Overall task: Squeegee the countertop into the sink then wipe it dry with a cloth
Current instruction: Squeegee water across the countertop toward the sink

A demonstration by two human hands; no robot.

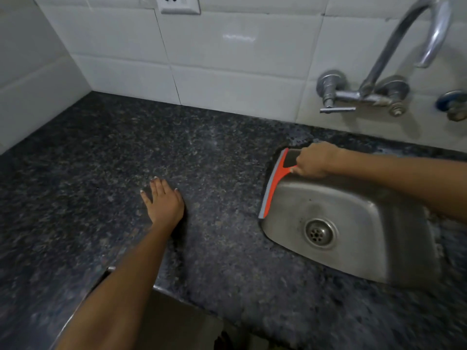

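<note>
Granite, dark and speckled, makes up the table [207, 157] that fills most of the frame, running from the lower left up to the white tiled wall [227, 59] across the top. A stainless steel sink [353, 253] is set into it at the right, with a round drain [320, 233] in its floor.

The right hand [316, 160] reaches in from the right edge of the frame, its fingers curled round the handle of a red squeegee [274, 183]. The squeegee's long blade, edged in grey, lies along the left rim of the sink, slanting from the sink's upper left corner down toward the middle of that rim. Its blade seems to touch the rim where table meets basin, though the exact contact is hard to tell.

The left hand [163, 199] lies flat on the table in the middle left of the frame, palm down, fingers straight and slightly spread, holding nothing. Its forearm runs down to the lower left of the frame. It is well apart from the squeegee.

On the wall at the upper right a chrome tap [394, 59] with a curved spout stands above the sink, a lever valve [331, 94] to its left. A white wall socket [177, 3] sits at the top edge, left of centre. A second fitting at the far right edge is too blurred to make out.
</note>
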